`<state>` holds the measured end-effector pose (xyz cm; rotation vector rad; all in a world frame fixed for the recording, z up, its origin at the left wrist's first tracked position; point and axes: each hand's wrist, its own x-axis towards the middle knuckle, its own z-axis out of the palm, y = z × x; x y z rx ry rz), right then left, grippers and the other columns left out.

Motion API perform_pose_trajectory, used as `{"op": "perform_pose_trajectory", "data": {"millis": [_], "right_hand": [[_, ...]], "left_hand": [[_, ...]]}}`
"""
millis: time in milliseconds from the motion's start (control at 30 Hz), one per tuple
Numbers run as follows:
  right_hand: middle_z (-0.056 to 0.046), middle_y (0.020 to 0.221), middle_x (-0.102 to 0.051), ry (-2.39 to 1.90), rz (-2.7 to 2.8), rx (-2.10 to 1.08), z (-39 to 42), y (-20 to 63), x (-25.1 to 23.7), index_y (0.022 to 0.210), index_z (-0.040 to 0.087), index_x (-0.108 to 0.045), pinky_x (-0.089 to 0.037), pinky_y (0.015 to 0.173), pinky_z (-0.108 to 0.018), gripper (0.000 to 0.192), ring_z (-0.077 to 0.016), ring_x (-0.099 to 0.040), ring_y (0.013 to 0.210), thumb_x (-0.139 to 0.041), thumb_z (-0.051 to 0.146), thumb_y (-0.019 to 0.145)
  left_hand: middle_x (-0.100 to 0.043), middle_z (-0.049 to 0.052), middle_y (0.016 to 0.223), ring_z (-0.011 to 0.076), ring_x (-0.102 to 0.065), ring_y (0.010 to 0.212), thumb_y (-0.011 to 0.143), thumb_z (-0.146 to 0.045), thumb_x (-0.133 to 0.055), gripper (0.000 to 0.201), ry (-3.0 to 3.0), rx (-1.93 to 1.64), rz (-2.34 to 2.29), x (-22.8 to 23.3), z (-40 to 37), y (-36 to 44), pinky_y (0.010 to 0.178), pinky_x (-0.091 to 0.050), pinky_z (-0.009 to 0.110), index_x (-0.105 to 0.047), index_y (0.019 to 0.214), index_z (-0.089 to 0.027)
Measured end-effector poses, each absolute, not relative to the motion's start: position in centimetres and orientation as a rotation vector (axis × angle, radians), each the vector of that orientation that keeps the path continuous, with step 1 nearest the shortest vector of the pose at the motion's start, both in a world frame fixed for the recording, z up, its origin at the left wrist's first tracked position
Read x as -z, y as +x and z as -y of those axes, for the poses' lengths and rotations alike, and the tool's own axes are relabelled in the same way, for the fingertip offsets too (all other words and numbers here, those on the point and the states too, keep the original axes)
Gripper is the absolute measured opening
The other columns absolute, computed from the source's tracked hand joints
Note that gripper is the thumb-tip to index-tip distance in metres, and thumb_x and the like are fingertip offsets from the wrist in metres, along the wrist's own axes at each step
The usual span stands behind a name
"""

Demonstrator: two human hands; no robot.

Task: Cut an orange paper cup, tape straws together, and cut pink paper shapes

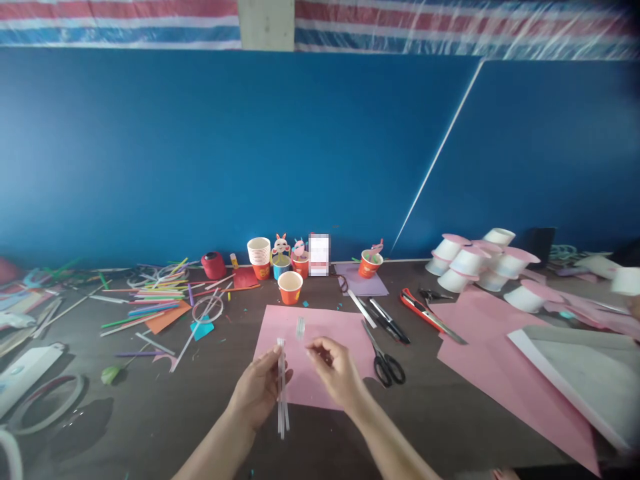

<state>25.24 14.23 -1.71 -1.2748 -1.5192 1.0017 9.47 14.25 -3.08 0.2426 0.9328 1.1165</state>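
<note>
My left hand (257,390) is closed round a few thin, translucent white straws (283,407), which stand nearly lengthwise with their lower ends below the fingers. Just right of them, my right hand (333,367) is closed with thumb and forefinger close together. Anything between those fingertips is too small to make out. Both hands are over a sheet of pink paper (345,327). A few short clear pieces (301,327) lie on that paper, beyond my right fingertips. An orange paper cup (291,288) stands behind the sheet.
Black-handled scissors (389,369), a red utility knife (425,313) and pens (387,320) lie to the right. Beyond them are white cups with pink discs (465,267) and more pink paper (480,340). Coloured strips (155,293) and a tape roll (47,403) are left. Stacked cups (259,257) stand behind.
</note>
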Motion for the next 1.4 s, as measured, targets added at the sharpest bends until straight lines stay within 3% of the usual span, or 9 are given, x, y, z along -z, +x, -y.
{"op": "perform_pose_trajectory", "data": {"millis": [333, 500, 700, 833, 1033, 1233, 1400], "right_hand": [[-0.001, 0.063, -0.056, -1.158, 1.324, -1.127, -13.5, 21.7, 0.6, 0.075, 0.014, -0.061, -0.035, 0.05, -0.02, 0.021, -0.0097, -0.044, 0.053, -0.053, 0.033, 0.075], [0.001, 0.058, -0.052, -1.142, 1.284, -1.233, -13.7, 21.9, 1.4, 0.072, 0.014, -0.059, -0.031, 0.047, -0.019, 0.02, -0.0075, -0.038, 0.048, -0.054, 0.033, 0.074], [-0.002, 0.069, -0.056, -1.1, 1.342, -1.254, -13.5, 22.2, 0.5, 0.078, 0.014, -0.059, -0.034, 0.052, -0.021, 0.021, -0.0106, -0.045, 0.059, -0.055, 0.034, 0.073], [-0.001, 0.064, -0.052, -1.094, 1.355, -1.274, -13.4, 22.3, 0.1, 0.076, 0.014, -0.057, -0.034, 0.051, -0.02, 0.019, -0.0103, -0.044, 0.058, -0.055, 0.032, 0.073], [0.001, 0.061, -0.051, -1.057, 1.25, -1.341, -13.8, 22.2, 0.8, 0.07, 0.014, -0.055, -0.034, 0.052, -0.02, 0.02, -0.0094, -0.045, 0.055, -0.056, 0.034, 0.072], [0.004, 0.052, -0.045, -1.158, 1.207, -1.401, -14.7, 22.6, 1.5, 0.072, 0.014, -0.058, -0.025, 0.041, -0.018, 0.023, -0.005, -0.032, 0.042, -0.061, 0.036, 0.067], [0.006, 0.043, -0.039, -1.185, 1.212, -1.443, -15.8, 22.5, 2.2, 0.058, 0.013, -0.055, -0.022, 0.039, -0.018, 0.022, -0.0042, -0.03, 0.04, -0.063, 0.033, 0.063]], "left_hand": [[-0.065, 0.004, 0.078, 0.0133, -0.057, 0.071, 0.062, -0.02, -0.068, 0.021, 0.621, -1.309, -0.929, 2.2, -13.0, 10.4, 0.067, -0.044, 0.022, -0.064, 0.081, -0.014], [-0.06, -0.001, 0.068, 0.0102, -0.053, 0.065, 0.058, -0.019, -0.07, 0.038, 0.774, -1.391, -1.008, 2.6, -13.2, 10.2, 0.063, -0.041, 0.019, -0.059, 0.095, -0.017], [-0.055, -0.002, 0.062, 0.01, -0.051, 0.061, 0.056, -0.017, -0.071, 0.044, 0.975, -1.358, -1.085, 2.2, -13.4, 9.5, 0.064, -0.041, 0.019, -0.059, 0.099, -0.017], [-0.057, -0.001, 0.063, 0.0109, -0.052, 0.062, 0.056, -0.016, -0.071, 0.042, 1.084, -1.329, -1.112, 2.0, -13.5, 9.3, 0.067, -0.042, 0.019, -0.061, 0.097, -0.018], [-0.06, 0.003, 0.065, 0.0129, -0.053, 0.062, 0.058, -0.023, -0.07, 0.03, 1.068, -1.151, -1.071, 2.4, -13.8, 9.3, 0.059, -0.04, 0.02, -0.064, 0.086, -0.014], [-0.05, -0.002, 0.048, 0.0069, -0.042, 0.045, 0.061, -0.03, -0.067, 0.02, 1.072, -0.953, -1.053, 3.5, -13.7, 9.3, 0.046, -0.033, 0.018, -0.061, 0.061, -0.011], [-0.054, 0.0, 0.052, 0.008, -0.047, 0.047, 0.058, -0.03, -0.069, 0.021, 0.978, -0.851, -1.064, 3.4, -13.5, 9.2, 0.048, -0.037, 0.019, -0.061, 0.063, -0.011]]}}
